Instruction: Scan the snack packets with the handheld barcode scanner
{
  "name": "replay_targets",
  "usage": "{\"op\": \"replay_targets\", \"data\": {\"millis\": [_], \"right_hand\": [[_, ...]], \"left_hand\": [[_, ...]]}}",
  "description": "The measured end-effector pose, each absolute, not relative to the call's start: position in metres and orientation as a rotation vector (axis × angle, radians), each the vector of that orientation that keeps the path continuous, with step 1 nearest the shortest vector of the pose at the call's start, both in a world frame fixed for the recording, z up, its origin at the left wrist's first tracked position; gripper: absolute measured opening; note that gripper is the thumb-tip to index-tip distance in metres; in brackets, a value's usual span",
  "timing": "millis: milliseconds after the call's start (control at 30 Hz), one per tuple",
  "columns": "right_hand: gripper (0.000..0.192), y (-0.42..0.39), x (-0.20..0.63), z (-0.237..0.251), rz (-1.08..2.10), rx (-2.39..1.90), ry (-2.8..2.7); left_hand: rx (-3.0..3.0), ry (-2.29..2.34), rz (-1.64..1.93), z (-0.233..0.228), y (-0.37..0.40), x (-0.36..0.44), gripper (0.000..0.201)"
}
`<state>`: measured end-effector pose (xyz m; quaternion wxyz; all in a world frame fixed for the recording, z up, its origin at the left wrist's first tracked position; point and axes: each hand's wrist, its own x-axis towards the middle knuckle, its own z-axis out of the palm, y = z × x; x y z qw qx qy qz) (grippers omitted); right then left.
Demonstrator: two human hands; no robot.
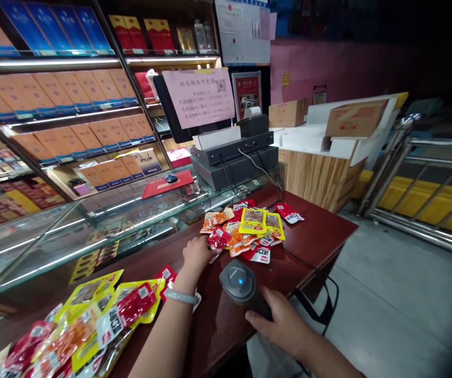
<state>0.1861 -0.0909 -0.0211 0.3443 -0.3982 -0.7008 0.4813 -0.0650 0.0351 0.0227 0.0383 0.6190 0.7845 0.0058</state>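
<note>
My right hand [279, 317] is wrapped round the handle of a dark grey barcode scanner [238, 283], whose small light glows blue. At the near edge of a pile of snack packets [252, 220], my left hand [197, 253] is closed on a small red snack packet [218, 238]; its fingertips are partly hidden. The pile holds red, orange and yellow packets. To the left of my left forearm lies a second heap of snack packets [125, 310], several with barcodes showing. All of this rests on a dark red wooden table [308, 236].
A glass display counter [103, 220] runs along the table's far side. On it stand a monitor with a pink paper sign [200, 97] and a cash drawer [237, 165]. Cables trail across the table. Boxed goods fill the shelves [64, 89] behind. A metal railing [431, 210] stands at the right.
</note>
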Motion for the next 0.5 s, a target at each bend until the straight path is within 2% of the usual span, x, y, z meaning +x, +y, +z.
{"op": "replay_targets", "data": {"millis": [133, 300, 500], "right_hand": [[0.03, -0.085, 0.182, -0.011, 1.253, -1.025, -1.794], [0.033, -0.078, 0.166, 0.007, 1.195, -0.964, -1.781], [0.029, -0.08, 0.146, 0.023, 1.141, -0.932, -1.849]], "left_hand": [[1.799, 2.399, 0.103, 0.018, 0.011, -0.075, 0.043], [1.619, 2.305, 0.495, 0.014, -0.026, -0.084, 0.02], [1.571, 2.258, 0.718, 0.019, -0.06, -0.09, 0.011]]}}
